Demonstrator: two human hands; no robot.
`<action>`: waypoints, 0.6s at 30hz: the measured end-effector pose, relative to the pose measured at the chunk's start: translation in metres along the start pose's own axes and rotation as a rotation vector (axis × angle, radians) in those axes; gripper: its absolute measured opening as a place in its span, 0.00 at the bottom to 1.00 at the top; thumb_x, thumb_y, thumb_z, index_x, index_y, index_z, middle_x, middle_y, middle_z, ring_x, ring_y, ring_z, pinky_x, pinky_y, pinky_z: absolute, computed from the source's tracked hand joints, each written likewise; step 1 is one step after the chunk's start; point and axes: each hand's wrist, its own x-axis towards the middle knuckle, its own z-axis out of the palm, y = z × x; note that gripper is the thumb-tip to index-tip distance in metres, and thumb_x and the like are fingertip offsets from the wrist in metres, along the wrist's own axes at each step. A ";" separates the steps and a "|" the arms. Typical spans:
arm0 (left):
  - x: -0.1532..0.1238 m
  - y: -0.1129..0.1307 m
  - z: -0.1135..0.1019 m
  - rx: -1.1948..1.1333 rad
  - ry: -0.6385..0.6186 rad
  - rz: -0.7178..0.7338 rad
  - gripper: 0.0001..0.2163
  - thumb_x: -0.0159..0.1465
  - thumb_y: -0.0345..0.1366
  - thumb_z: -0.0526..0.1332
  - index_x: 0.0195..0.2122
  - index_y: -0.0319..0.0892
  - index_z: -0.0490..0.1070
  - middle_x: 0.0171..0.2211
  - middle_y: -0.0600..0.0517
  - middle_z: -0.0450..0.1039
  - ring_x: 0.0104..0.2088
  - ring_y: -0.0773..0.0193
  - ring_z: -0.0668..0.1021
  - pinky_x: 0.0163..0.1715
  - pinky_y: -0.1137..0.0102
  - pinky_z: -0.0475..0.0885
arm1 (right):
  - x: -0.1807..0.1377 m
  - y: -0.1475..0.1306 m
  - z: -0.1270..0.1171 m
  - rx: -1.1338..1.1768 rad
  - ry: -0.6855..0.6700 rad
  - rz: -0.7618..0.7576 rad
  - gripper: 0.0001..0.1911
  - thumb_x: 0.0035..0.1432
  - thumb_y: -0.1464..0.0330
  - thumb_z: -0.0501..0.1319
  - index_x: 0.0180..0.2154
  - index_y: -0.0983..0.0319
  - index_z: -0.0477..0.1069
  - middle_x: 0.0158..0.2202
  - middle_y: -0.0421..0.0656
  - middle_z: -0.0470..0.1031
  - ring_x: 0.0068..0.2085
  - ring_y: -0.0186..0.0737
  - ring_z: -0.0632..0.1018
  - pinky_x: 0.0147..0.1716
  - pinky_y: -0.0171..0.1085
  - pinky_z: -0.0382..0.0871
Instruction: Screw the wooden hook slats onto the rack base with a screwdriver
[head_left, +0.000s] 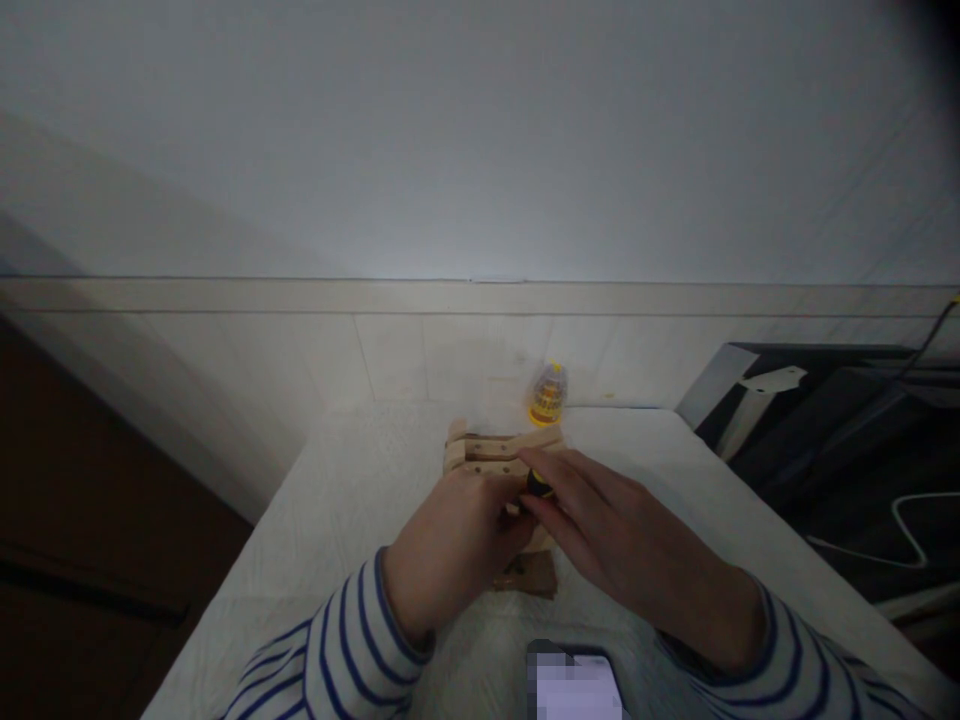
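A small wooden assembly (501, 452) with drilled holes lies on the white table (352, 500), partly hidden under my hands. My left hand (450, 550) is curled over its near left part, gripping it. My right hand (607, 540) reaches in from the right, fingertips pinched round a black and yellow screwdriver handle (538, 485) set against the wood. A further piece of the wood (534, 575) shows below my hands.
A yellow, clear-topped bit holder (547, 395) stands just behind the wood near the wall. A phone (574, 685) lies at the near table edge. Dark boards, a white bracket (772, 382) and cables lean at the right. A brown door is at the left.
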 end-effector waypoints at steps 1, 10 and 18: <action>0.000 0.000 0.000 0.003 0.000 0.001 0.08 0.57 0.25 0.56 0.33 0.38 0.74 0.29 0.50 0.76 0.28 0.65 0.76 0.27 0.73 0.67 | 0.000 0.000 0.000 -0.002 0.000 -0.001 0.17 0.64 0.69 0.48 0.54 0.65 0.56 0.44 0.52 0.72 0.46 0.46 0.75 0.41 0.47 0.75; 0.000 -0.002 0.002 0.022 0.004 -0.031 0.05 0.58 0.31 0.59 0.33 0.39 0.74 0.28 0.51 0.77 0.26 0.65 0.76 0.26 0.73 0.68 | 0.000 0.001 0.000 0.013 -0.025 0.012 0.18 0.64 0.69 0.48 0.55 0.67 0.55 0.44 0.53 0.71 0.45 0.45 0.74 0.41 0.45 0.74; -0.001 -0.005 0.004 0.072 -0.005 -0.040 0.06 0.59 0.30 0.58 0.34 0.39 0.75 0.32 0.49 0.78 0.32 0.61 0.78 0.31 0.70 0.69 | 0.003 -0.002 -0.004 0.040 -0.012 0.027 0.18 0.63 0.69 0.48 0.55 0.66 0.56 0.43 0.53 0.72 0.46 0.45 0.74 0.41 0.46 0.74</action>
